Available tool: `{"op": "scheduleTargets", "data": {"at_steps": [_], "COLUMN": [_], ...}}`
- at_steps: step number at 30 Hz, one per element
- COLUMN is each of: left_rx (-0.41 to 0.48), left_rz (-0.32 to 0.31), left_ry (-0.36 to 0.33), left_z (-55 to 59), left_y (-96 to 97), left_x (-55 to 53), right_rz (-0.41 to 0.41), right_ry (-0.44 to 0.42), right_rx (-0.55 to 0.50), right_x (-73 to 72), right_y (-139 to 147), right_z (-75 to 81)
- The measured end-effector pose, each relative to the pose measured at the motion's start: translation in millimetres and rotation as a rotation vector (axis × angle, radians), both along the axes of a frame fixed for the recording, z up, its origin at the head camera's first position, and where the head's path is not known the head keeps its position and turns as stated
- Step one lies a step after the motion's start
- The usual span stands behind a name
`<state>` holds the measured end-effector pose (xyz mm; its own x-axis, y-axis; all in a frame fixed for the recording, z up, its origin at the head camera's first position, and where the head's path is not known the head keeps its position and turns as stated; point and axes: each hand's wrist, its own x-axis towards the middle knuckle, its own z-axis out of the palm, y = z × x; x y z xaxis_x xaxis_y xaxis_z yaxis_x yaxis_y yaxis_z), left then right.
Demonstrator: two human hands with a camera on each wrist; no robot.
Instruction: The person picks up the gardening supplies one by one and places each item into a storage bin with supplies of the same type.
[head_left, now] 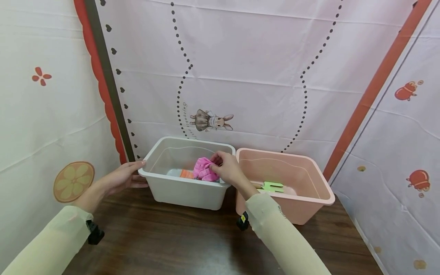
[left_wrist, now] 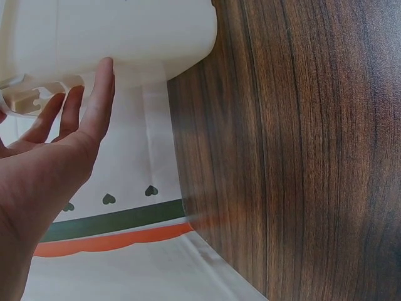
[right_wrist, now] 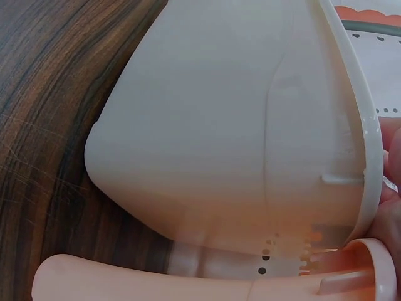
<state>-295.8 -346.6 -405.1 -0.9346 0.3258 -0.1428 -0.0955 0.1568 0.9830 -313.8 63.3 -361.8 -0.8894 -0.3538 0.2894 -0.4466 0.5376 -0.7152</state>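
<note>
In the head view my right hand (head_left: 227,167) reaches over the front right of a white bin (head_left: 187,193). It pinches a crumpled pink cloth (head_left: 205,170) inside it. Beside the cloth lies an orange piece (head_left: 187,174) on the bin's floor. My left hand (head_left: 120,177) holds the bin's left rim, thumb side on top and the other fingers against the outer wall. The left wrist view shows those fingers (left_wrist: 100,100) close along the white wall, by a handle slot. The right wrist view catches only a sliver of my right hand (right_wrist: 391,157) at the rim.
Right of the white bin stands a pink bin (head_left: 302,208), rims nearly meeting. A small green garden fork (head_left: 273,186) with a wooden handle lies in it. Both stand on a dark wooden table (head_left: 165,236), with a printed cloth backdrop (head_left: 247,99) behind and at both sides.
</note>
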Motion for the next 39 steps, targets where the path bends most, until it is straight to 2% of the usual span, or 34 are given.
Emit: {"op": "scheduleTargets", "data": {"at_steps": [9, 21, 39], "left_rx": [0.018, 0.023, 0.021], "left_rz": [-0.012, -0.009, -0.009], "left_ry": [0.005, 0.0, 0.003], "left_z": [-2.9, -6.3, -4.6], "left_y": [-2.9, -4.6, -2.4], "left_x": [-1.7, -4.4, -2.1], "right_rz": [0.025, 0.043, 0.045], "right_ry": [0.046, 0.036, 0.03], "right_rx": [0.0, -0.002, -0.023], "right_x": [-2.3, -2.2, -0.9], "right_y": [-0.7, 1.2, 1.4], "right_z": [-0.6, -1.8, -0.8]}}
